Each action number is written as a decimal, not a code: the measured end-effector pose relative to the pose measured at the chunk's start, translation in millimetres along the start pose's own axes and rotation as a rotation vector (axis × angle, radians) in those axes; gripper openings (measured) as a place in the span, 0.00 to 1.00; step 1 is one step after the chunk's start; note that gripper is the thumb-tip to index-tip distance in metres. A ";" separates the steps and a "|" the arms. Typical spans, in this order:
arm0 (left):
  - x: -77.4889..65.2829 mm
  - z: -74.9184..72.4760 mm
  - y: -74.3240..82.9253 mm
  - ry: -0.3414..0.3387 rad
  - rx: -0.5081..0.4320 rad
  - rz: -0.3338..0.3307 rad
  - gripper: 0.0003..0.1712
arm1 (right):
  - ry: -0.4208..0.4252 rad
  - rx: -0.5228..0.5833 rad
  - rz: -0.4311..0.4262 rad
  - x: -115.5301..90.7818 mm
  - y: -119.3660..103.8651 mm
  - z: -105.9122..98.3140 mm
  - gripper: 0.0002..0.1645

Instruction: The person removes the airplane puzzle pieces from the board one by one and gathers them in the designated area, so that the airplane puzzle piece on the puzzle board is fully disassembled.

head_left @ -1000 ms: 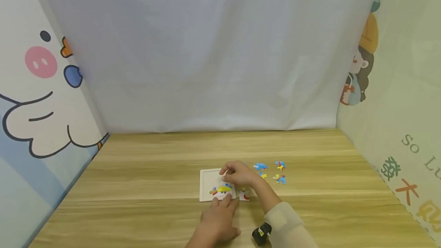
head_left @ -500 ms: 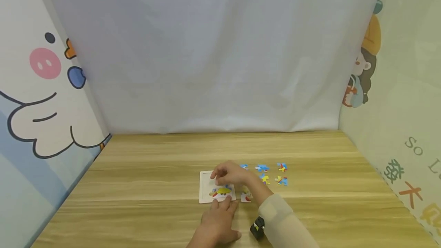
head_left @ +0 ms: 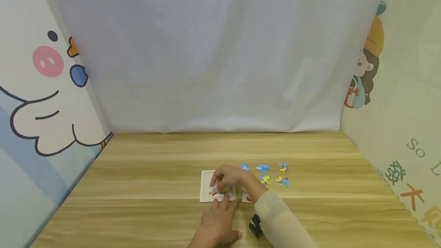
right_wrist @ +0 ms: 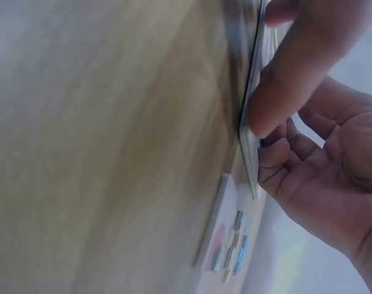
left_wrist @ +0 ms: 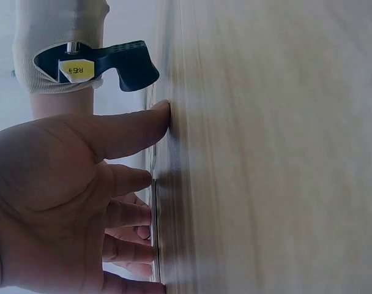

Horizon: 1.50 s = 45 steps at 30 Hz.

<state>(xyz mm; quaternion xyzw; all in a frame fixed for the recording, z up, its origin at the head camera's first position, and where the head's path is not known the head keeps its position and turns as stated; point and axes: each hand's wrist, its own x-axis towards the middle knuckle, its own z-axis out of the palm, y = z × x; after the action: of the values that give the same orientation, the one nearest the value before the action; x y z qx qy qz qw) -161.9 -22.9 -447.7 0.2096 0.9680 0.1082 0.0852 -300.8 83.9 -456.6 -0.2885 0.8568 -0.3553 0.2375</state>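
Observation:
My left hand (head_left: 218, 223) lies palm down at the near edge of a white puzzle tray (head_left: 203, 186), fingertips on its rim. In the left wrist view this left hand (left_wrist: 57, 184) has its fingers extended. My right hand (head_left: 227, 176) is over the tray, its fingers bent, thumb and fingertips down at the printed jigsaw pieces (head_left: 225, 192) lying in the tray's near part. The right hand (right_wrist: 333, 153) shows curled fingers in the right wrist view; I cannot tell whether a piece is between the fingertips.
Several loose jigsaw pieces lie right of the tray, among them a blue one (head_left: 263, 168) and a white-and-red one (head_left: 246, 197). A black wrist device (head_left: 255, 225) hangs below the right sleeve (head_left: 279, 213). A pale curtain (head_left: 220, 68) stands behind the wooden table (head_left: 144, 186).
My right hand has moved left and down over the tray, its fingertips now at the laid pieces. The left hand has kept its place. The head view has shifted slightly.

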 end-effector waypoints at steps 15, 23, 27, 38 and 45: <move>2.3 -1.6 1.2 0.003 0.021 -0.009 0.49 | -0.004 -0.006 0.037 -0.4 -4.5 -0.9 0.09; 2.4 -1.1 1.5 -0.011 -0.006 -0.007 0.48 | -0.003 -0.010 0.044 -4.4 -5.1 -1.9 0.08; 4.1 -0.7 1.6 -0.024 -0.013 0.000 0.48 | -0.032 -0.010 0.052 -6.9 -5.0 -6.2 0.07; 7.7 2.4 0.3 -0.055 -0.030 -0.003 0.49 | -0.070 0.045 0.024 -7.0 2.5 -9.3 0.08; 7.0 -0.2 -1.2 -0.067 -0.050 -0.016 0.49 | -0.053 0.104 -0.017 -5.7 0.8 -6.7 0.11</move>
<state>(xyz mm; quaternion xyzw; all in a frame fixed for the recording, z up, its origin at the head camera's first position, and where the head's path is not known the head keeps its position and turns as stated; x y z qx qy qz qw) -168.7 -21.1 -448.6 0.2030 0.9633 0.1247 0.1238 -301.1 91.3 -451.8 -0.2923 0.8281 -0.3935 0.2719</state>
